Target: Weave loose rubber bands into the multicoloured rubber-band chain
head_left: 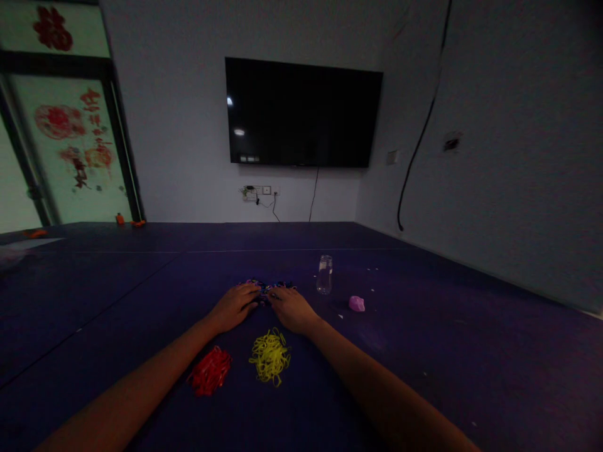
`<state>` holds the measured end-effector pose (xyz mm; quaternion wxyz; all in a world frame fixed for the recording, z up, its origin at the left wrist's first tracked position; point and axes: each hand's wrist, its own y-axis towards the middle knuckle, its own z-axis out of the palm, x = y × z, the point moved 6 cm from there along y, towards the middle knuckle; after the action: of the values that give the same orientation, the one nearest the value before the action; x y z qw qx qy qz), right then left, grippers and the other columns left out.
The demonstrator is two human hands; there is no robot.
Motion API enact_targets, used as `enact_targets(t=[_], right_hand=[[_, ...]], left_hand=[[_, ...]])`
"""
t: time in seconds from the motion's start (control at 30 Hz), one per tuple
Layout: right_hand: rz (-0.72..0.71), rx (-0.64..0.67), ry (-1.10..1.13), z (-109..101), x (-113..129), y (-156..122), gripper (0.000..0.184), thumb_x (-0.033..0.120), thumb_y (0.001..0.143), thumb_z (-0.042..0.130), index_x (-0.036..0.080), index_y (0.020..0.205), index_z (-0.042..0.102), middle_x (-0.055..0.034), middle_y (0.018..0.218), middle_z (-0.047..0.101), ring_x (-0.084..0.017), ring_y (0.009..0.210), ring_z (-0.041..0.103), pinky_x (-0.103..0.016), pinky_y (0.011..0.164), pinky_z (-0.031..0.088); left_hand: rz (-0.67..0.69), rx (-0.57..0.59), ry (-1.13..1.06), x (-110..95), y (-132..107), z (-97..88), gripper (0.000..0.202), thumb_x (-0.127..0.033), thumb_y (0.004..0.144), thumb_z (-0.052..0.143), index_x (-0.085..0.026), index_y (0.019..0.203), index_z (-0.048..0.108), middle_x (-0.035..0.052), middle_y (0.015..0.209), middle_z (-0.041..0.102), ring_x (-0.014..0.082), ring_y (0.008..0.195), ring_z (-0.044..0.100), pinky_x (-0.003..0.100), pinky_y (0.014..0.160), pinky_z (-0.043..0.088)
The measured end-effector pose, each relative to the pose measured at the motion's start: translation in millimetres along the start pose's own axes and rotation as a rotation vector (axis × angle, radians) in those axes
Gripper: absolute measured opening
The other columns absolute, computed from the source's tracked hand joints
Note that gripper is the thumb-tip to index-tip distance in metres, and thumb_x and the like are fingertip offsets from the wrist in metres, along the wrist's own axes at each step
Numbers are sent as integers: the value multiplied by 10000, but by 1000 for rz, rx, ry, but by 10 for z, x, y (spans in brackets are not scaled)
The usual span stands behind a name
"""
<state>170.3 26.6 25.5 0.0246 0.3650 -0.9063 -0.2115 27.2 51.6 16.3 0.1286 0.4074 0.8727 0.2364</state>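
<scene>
My left hand (237, 306) lies palm down on the left side of a pile of dark mixed-colour rubber bands (266, 288), fingers stretched out. From the other side my right hand (291, 307) rests flat on the same pile, its fingers extended too. Part of the pile is hidden under both hands. Nearer to me is a heap of yellow rubber bands (270, 356), between my forearms. A heap of red rubber bands (210, 371) sits to its left, beside my left forearm.
A clear jar (325, 276) stands upright right of my hands, with a crumpled pink piece (357, 304) near it. Small white scraps dot the dark blue surface (155, 301). Orange objects (120, 219) lie far left. A television (304, 113) hangs on the wall behind.
</scene>
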Motion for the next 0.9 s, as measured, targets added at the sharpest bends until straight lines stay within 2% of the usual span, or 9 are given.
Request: enact_targets(t=[0.13, 0.27, 0.4, 0.5, 0.63, 0.73, 0.83, 0.9], right_hand=[[-6, -116, 260, -27, 5, -11, 225, 123, 837, 478, 155, 926, 683, -87, 1055, 656, -180, 951, 606, -283, 856, 448], [150, -245, 656, -13, -85, -21, 221, 92, 758, 493, 169, 740, 700, -43, 864, 706, -145, 800, 642, -220, 703, 474], [255, -128, 964, 109, -80, -21, 232, 103, 716, 472, 153, 609, 671, -11, 615, 668, -122, 561, 607, -197, 549, 451], [308, -41, 1079, 180, -60, -31, 260, 121, 712, 432, 142, 558, 641, -2, 532, 630, -103, 447, 558, -179, 458, 403], [367, -105, 972, 159, -112, -47, 269, 144, 738, 414, 147, 590, 639, -8, 576, 648, -105, 471, 571, -179, 468, 402], [353, -164, 677, 72, -134, -57, 238, 168, 766, 448, 161, 693, 675, -20, 666, 681, -126, 578, 613, -199, 548, 422], [264, -125, 360, 14, -80, -41, 188, 191, 769, 497, 187, 769, 684, -29, 776, 703, -156, 719, 641, -221, 624, 420], [231, -85, 233, 6, -57, -26, 173, 212, 783, 505, 194, 795, 676, -37, 824, 705, -171, 773, 645, -230, 640, 414]], left_hand=[[-116, -87, 39, 117, -15, -48, 348, -373, 949, 395, -188, 1109, 643, 112, 1154, 636, 257, 1099, 559, 431, 959, 442], [-257, -79, 79, 242, -54, -53, 351, -377, 931, 402, -184, 1059, 665, 115, 1082, 651, 265, 1013, 597, 420, 901, 473], [-323, -87, 117, 321, -79, -51, 352, -368, 914, 411, -175, 1062, 666, 125, 1122, 631, 281, 1067, 569, 432, 926, 461], [-288, -90, 116, 328, -71, -29, 371, -386, 923, 402, -165, 1084, 654, 137, 1212, 591, 293, 1151, 518, 453, 975, 430], [-188, -44, 79, 277, -47, 38, 405, -426, 950, 362, -194, 1188, 592, 106, 1340, 519, 289, 1269, 415, 489, 1039, 366], [-124, 22, 49, 229, -43, 95, 427, -455, 961, 342, -237, 1281, 522, 69, 1416, 451, 281, 1338, 328, 498, 1060, 337], [-107, 87, 18, 221, -49, 144, 458, -476, 963, 329, -263, 1349, 453, 54, 1447, 414, 287, 1367, 278, 510, 1065, 322], [-115, 113, 2, 240, -53, 171, 473, -484, 964, 323, -266, 1370, 429, 55, 1444, 419, 288, 1370, 275, 510, 1069, 316]])
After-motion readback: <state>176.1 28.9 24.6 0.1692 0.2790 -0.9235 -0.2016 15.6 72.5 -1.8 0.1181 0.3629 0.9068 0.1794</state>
